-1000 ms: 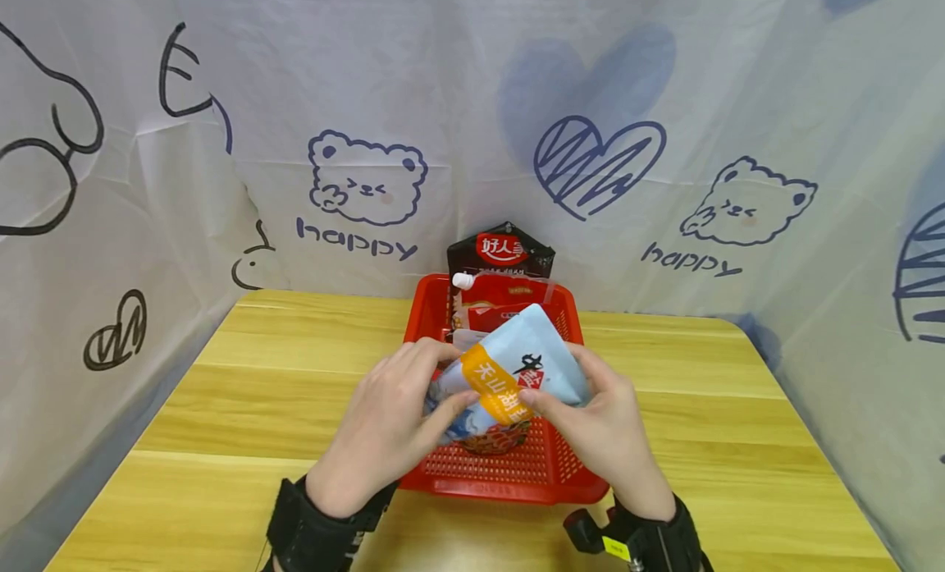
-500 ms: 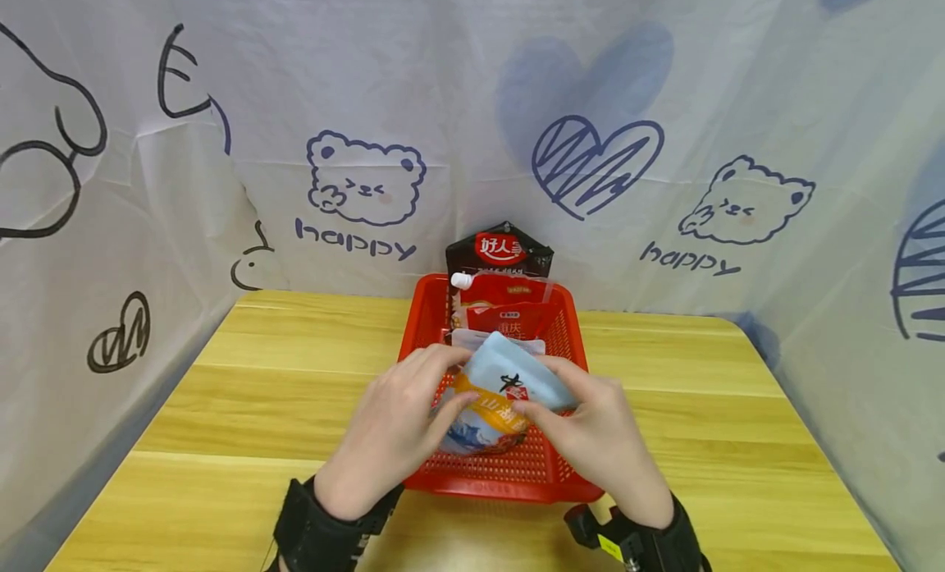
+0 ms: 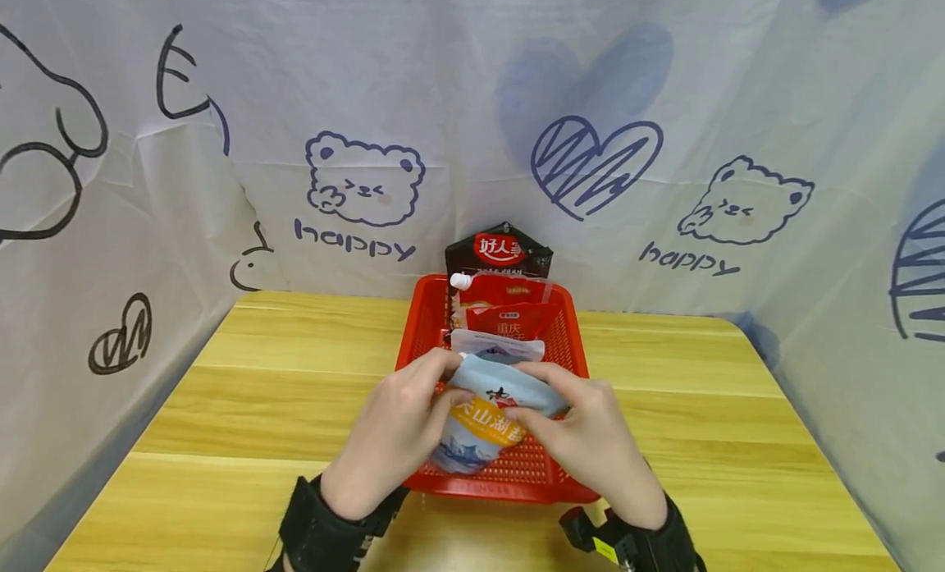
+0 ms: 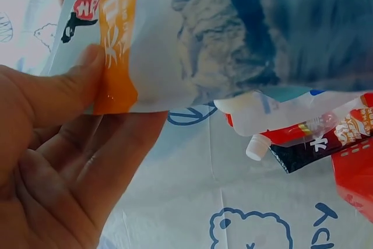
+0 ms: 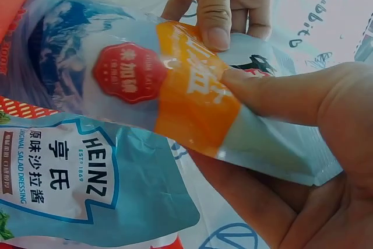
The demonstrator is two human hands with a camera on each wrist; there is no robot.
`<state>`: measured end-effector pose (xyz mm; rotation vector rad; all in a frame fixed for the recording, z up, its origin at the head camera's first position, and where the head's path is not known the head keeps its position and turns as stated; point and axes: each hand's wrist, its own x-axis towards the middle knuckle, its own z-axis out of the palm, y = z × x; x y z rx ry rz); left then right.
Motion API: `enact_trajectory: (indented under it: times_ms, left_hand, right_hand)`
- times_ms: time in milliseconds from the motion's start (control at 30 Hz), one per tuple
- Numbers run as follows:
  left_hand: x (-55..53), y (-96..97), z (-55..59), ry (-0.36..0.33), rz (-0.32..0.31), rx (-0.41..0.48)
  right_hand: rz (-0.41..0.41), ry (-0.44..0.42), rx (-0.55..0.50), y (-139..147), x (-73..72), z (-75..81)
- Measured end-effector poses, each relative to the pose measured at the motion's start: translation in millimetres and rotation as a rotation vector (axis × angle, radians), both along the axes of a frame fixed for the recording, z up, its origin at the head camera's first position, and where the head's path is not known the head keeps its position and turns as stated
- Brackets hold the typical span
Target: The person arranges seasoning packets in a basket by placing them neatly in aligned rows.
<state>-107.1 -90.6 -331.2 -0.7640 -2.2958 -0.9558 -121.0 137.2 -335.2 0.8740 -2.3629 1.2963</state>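
Note:
A blue-and-white bag of salt (image 3: 472, 449) with an orange band is held by both hands over the front part of the red basket (image 3: 509, 488). My left hand (image 3: 399, 420) pinches its left edge near the band, thumb on the printed face and fingers behind. My right hand (image 3: 594, 428) grips the right side near the pale top, thumb in front. In the right wrist view the bag (image 5: 128, 68) tilts across a teal Heinz salad dressing pouch (image 5: 64, 173). The left wrist view shows the bag (image 4: 233, 33) close up, my left thumb (image 4: 70, 88) against the band.
At the basket's back stand a black packet (image 3: 459, 260) and a red pouch (image 3: 509, 291) with a white spout cap. The basket rests on a wooden table (image 3: 295, 350). A white cloth (image 3: 472, 104) with drawings hangs behind and at both sides.
The bag of salt has come down towards the basket's front and turned more upright, its top tipping forward. Both hands move down with it and keep their hold.

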Motion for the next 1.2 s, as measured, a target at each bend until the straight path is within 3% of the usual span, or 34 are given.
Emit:
enact_trajectory:
  times_ms: [200, 433, 667, 900, 1200]
  left_hand:
    - [-0.1, 0.5, -0.7, -0.039, -0.012, 0.054]
    - [-1.2, 3.4, -2.3, -0.105, 0.001, 0.073]
    - [-4.2, 3.1, -4.2, -0.211, 0.014, 0.054]
    - [-8.9, -7.4, -5.9, -0.188, 0.040, -0.028]
    - [-12.5, -18.7, -8.2, -0.185, 0.005, -0.129]
  right_hand:
    - [-0.013, -0.017, -0.150, 0.3, -1.7, -1.5]
    - [-0.051, -0.164, -0.261, 1.7, -3.5, -0.8]
    - [-0.109, -0.226, -0.222, -2.2, -3.1, 0.7]
    - [-0.134, -0.208, -0.150, -3.5, -3.1, -0.1]
    - [-0.090, -0.268, 0.026, -0.5, -10.1, -4.7]
